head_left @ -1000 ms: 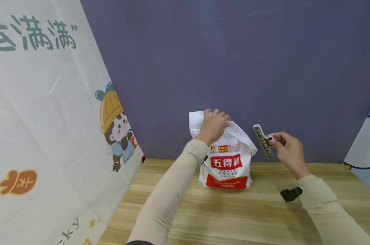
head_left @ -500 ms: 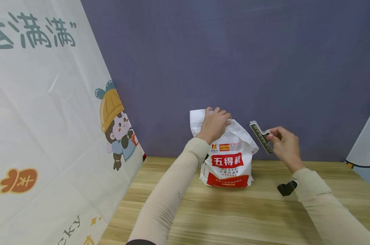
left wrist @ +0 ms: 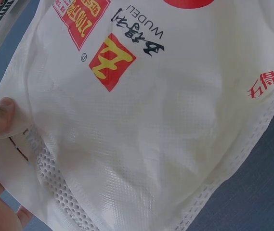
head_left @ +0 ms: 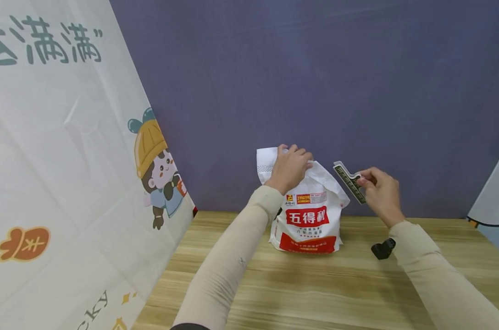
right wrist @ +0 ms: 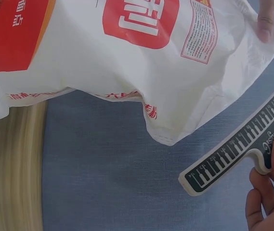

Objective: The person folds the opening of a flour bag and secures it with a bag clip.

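A white and red flour bag (head_left: 306, 217) stands upright on the table, its top gathered and folded over. My left hand (head_left: 290, 170) grips that top from above; the left wrist view has the thumb (left wrist: 2, 115) pressed on the bag's white fabric near its dotted edge band. To the right of the bag, my right hand (head_left: 382, 192) pinches the handle of a long clip (head_left: 348, 182) printed with piano keys. In the right wrist view the clip (right wrist: 230, 154) slants below the bag's folded corner, apart from it, its jaws together.
The wood-grain table (head_left: 299, 293) meets a dark blue-grey backdrop (head_left: 315, 82) just behind the bag. On the left hangs a white printed sheet (head_left: 68, 160) with cartoon figures. Another printed sheet (head_left: 493, 197) shows at the right edge.
My right hand has carried the clip left and slightly up, closer to the bag. My left hand keeps its hold on the bag's top.
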### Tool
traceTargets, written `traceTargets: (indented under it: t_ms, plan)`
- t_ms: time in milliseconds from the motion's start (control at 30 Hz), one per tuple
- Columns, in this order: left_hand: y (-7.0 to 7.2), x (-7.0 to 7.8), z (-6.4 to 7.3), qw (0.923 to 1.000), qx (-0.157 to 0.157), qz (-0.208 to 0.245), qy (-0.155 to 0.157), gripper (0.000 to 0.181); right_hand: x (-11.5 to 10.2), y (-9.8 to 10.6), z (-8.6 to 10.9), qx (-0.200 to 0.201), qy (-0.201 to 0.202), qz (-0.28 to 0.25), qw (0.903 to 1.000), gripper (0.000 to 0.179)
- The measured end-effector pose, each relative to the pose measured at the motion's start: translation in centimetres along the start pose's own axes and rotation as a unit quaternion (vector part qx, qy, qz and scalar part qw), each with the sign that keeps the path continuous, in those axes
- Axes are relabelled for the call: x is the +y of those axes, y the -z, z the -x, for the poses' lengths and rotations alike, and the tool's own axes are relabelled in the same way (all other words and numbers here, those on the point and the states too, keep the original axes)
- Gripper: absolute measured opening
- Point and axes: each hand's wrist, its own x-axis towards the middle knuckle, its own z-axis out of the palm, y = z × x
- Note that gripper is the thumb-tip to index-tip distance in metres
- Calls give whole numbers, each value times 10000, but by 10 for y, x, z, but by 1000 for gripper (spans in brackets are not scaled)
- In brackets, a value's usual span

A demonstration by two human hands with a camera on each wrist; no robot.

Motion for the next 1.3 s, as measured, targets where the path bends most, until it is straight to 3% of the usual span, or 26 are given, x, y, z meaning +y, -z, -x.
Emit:
traceTargets:
  t_ms: [267, 1000, 1300]
  plan:
    - [2, -1, 1, 10000, 44, 17, -15, 26, -4, -2, -4, -47, -92, 45, 9999, 15]
    - [3, 0, 3, 10000, 44, 10, 6, 26, -6, -17, -12, 349, 402, -334, 9980, 9]
    - [2, 0, 2, 10000, -34, -47, 14, 27, -7, -24, -14, 219, 415, -279, 9985, 10]
